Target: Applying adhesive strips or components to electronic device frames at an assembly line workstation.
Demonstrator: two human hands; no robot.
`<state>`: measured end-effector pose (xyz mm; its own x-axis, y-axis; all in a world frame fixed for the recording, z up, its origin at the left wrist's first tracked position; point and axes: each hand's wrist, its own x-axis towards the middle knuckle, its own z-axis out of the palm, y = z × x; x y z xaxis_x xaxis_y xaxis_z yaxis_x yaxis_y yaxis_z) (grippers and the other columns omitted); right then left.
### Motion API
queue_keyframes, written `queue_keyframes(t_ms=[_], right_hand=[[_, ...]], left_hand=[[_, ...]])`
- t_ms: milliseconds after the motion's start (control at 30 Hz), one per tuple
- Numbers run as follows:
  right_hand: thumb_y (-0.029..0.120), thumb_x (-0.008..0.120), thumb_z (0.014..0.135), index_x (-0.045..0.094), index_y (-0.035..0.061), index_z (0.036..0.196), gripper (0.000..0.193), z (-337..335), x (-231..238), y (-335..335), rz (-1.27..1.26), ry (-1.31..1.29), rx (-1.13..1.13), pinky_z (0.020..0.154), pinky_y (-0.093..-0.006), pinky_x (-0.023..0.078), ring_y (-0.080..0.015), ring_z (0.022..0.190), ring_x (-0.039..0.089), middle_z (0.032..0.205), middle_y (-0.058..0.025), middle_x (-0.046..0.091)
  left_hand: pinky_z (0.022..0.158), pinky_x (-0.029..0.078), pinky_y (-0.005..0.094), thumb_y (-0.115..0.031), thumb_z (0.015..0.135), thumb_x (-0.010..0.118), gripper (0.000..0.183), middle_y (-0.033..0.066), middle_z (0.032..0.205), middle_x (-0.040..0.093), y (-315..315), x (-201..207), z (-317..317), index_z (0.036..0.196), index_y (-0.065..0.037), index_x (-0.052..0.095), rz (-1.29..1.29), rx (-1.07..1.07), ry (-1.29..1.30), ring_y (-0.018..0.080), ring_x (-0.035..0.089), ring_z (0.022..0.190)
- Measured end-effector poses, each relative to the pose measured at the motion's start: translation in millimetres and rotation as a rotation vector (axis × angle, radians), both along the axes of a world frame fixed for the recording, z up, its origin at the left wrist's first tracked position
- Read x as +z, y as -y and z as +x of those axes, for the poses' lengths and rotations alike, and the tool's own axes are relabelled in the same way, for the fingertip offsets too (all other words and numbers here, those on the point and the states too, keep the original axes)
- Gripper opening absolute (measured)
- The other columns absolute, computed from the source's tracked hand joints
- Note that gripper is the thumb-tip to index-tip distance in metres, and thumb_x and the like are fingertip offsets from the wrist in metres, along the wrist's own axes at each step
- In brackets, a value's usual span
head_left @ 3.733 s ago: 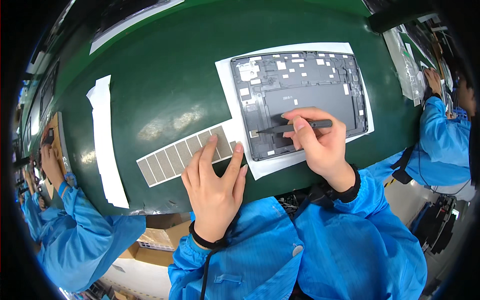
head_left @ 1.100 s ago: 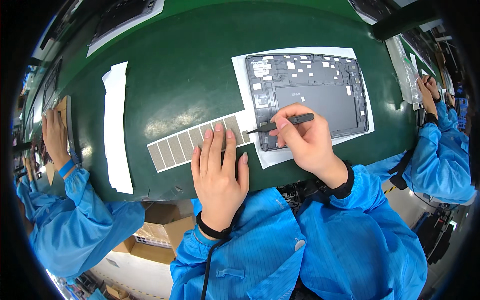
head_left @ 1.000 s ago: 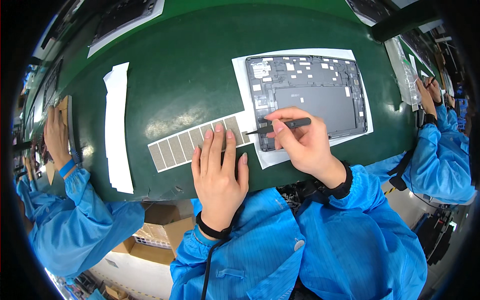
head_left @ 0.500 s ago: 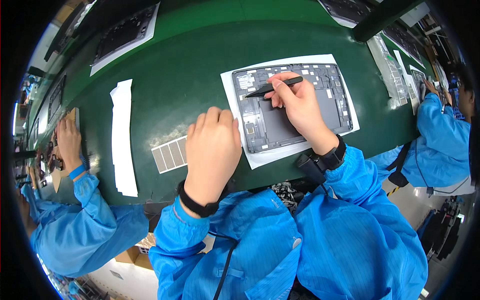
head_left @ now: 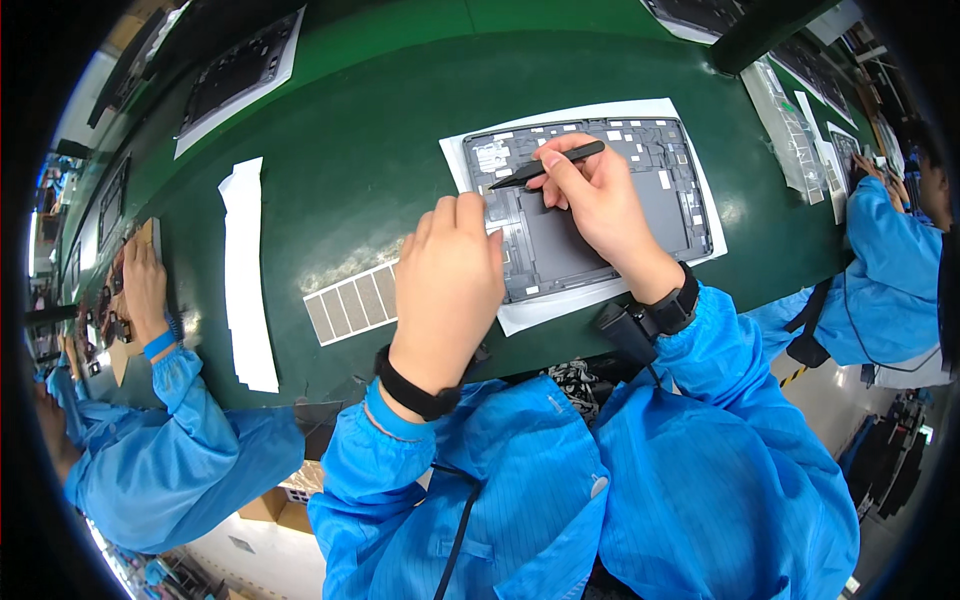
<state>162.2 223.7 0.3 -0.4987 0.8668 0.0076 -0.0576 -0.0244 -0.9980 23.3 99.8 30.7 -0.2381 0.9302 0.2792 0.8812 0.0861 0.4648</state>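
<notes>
My right hand [head_left: 608, 215] grips black tweezers [head_left: 575, 154] like a pen. Their pointed tip reaches the upper left part of a dark grey tablet housing [head_left: 655, 220], which lies on a white sheet [head_left: 518, 318]. Small white and pale patches dot the housing's border. My left hand [head_left: 448, 285] is closed at the housing's left edge, back of the hand up and fingers bent down together. Its fingertips are mostly hidden, so whatever they pinch cannot be made out. Beside and partly behind it lies a white-framed strip of grey-brown rectangular stickers [head_left: 350, 305].
A long white paper strip [head_left: 245, 280] lies on the green table to the left. More housings on sheets, one a dark housing [head_left: 240, 80], lie toward the back. A dark post [head_left: 770, 35] stands at the back right. Co-workers in blue, one a co-worker's hand [head_left: 145, 285], work on both sides.
My left hand has moved right, from beside the sticker strip to the housing's left edge, uncovering more of the strip. The right hand and tweezers stay nearly in place.
</notes>
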Motion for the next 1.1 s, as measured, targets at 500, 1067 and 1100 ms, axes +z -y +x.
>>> queue_keyframes(t_ms=[500, 1067, 1100], right_hand=[[0.018, 0.058, 0.099, 0.059, -0.0001, 0.096, 0.018, 7.9, 20.3, -4.2, 0.24, -0.087, -0.29, 0.057, -0.0222, 0.043, -0.0068, 0.062, 0.053, 0.074, -0.0053, 0.064], [0.015, 0.06, 0.096, 0.062, 0.0004, 0.091, 0.016, 24.7, 21.4, 1.0, -0.011, -0.13, -0.247, 0.053, -0.0216, 0.041, -0.0077, 0.062, 0.057, 0.068, -0.0025, 0.059], [0.015, 0.06, 0.096, 0.062, 0.0004, 0.091, 0.015, 24.6, 21.0, 1.3, -0.014, -0.126, -0.233, 0.053, -0.0212, 0.04, -0.0075, 0.062, 0.057, 0.068, -0.0027, 0.059]], left_hand=[[0.07, 0.05, 0.0376, -0.034, 0.085, 0.069, 0.053, 0.0084, 0.091, 0.057, -6.9, -5.7, 22.7, 0.119, 0.005, 0.062, -0.153, 0.032, -0.344, 0.0245, 0.058, 0.089], [0.077, 0.049, 0.0402, -0.023, 0.088, 0.068, 0.036, 0.0115, 0.102, 0.061, -2.3, 11.3, 11.8, 0.117, -0.002, 0.065, -0.018, 0.035, -0.186, 0.0308, 0.061, 0.093], [0.078, 0.049, 0.0407, -0.024, 0.087, 0.069, 0.039, 0.0124, 0.106, 0.059, -4.0, 8.6, 14.9, 0.119, -0.002, 0.065, -0.065, 0.026, -0.222, 0.031, 0.059, 0.097]])
